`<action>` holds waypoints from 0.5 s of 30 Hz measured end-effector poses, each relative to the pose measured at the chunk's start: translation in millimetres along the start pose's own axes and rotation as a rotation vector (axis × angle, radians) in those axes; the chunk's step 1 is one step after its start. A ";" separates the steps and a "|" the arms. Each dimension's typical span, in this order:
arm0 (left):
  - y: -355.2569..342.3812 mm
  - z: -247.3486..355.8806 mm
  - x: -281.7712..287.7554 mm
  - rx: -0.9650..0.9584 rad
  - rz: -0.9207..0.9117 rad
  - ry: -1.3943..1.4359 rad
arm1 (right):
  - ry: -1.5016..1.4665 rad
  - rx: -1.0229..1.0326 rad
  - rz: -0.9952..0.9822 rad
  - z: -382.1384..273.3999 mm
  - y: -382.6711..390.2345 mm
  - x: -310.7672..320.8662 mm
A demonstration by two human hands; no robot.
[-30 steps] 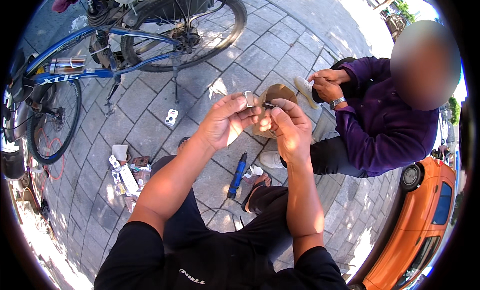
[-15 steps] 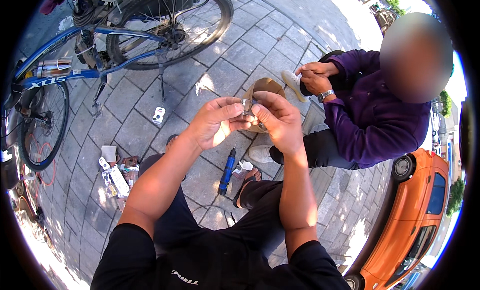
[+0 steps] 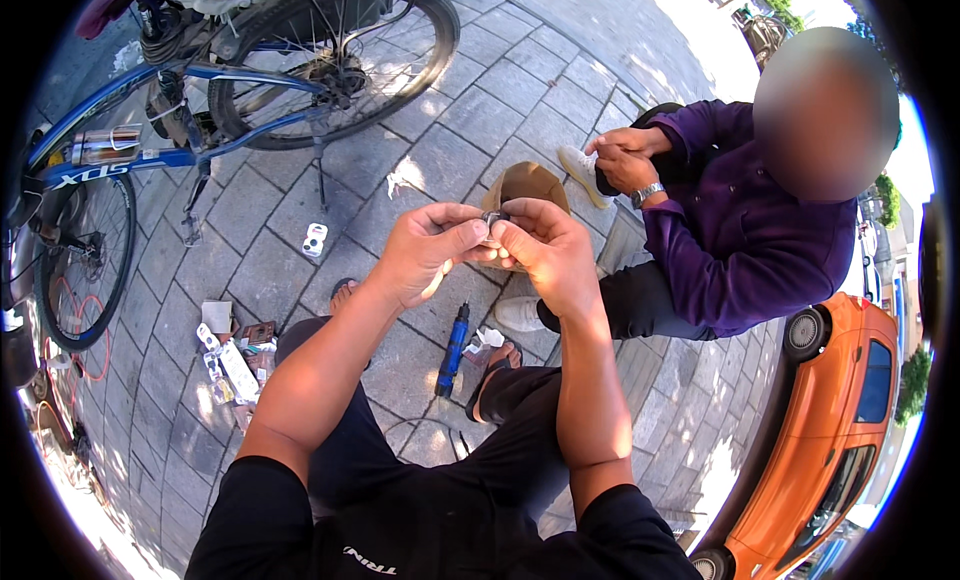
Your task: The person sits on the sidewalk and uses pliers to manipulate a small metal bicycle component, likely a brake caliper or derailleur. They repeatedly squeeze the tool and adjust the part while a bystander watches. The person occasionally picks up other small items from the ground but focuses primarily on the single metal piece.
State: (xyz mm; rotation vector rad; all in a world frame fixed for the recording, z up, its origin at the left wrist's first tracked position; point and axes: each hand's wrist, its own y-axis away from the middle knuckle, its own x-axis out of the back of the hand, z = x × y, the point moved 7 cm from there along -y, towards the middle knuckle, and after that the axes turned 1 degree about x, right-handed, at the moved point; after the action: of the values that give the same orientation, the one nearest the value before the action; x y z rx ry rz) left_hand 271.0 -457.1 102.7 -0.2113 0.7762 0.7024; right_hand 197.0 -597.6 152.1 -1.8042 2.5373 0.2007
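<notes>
Two bare hands meet over grey paving [image 3: 270, 195], with a brown bag-like container [image 3: 528, 183] just behind them, its near side partly covered by the fingers. Beyond, at upper left, stands a blue bicycle [image 3: 250, 138], its kickstand [image 3: 321, 168] reaching down to the paving and a shiny silver cylinder [image 3: 108, 143] set in its frame. A small white packet [image 3: 314, 240] lies near the kickstand. Left of the person's legs, small boxes and packets [image 3: 238, 368] sit in a loose heap. Between the feet lies a slim blue-and-black tool [image 3: 453, 350], with crumpled white paper [image 3: 488, 338] just beside it. At right a co-worker in a purple jacket [image 3: 740, 245] sits with hands together and a watch [image 3: 648, 194] on one wrist; farther off is an orange car [image 3: 830, 440].

A small metal piece [image 3: 492, 220] is between the fingertips of the left hand [image 3: 428, 252] and the right hand [image 3: 555, 260]. Thumb and fingers of each are closed on it, hiding most of its shape.

White lettering marks the bicycle's frame and the chest of the black shirt [image 3: 430, 520]; print on the packets is too small to read.
</notes>
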 end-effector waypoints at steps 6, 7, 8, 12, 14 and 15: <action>-0.8 3.0 -1.6 -0.069 0.031 -0.131 | -0.049 -0.082 0.102 2.6 0.3 4.7; -0.8 3.6 -0.6 -0.087 0.039 -0.143 | -0.016 -0.118 0.107 3.9 0.4 5.6; -0.5 3.8 -0.1 -0.092 0.044 -0.159 | 0.017 -0.155 0.113 5.1 0.6 6.7; 1.7 3.5 1.1 -0.123 0.039 -0.231 | 0.092 -0.173 0.045 1.4 1.1 9.8; 2.1 3.6 -0.7 -0.150 0.018 -0.267 | 0.069 -0.181 0.028 3.5 0.8 11.8; 2.8 3.6 -1.7 -0.164 0.008 -0.282 | 0.067 -0.189 0.028 5.3 0.9 13.0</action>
State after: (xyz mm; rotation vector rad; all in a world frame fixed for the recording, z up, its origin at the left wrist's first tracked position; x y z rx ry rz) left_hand 270.4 -454.3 106.7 -0.2512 0.4504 0.7842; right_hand 191.6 -608.9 145.7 -1.8673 2.6727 0.4004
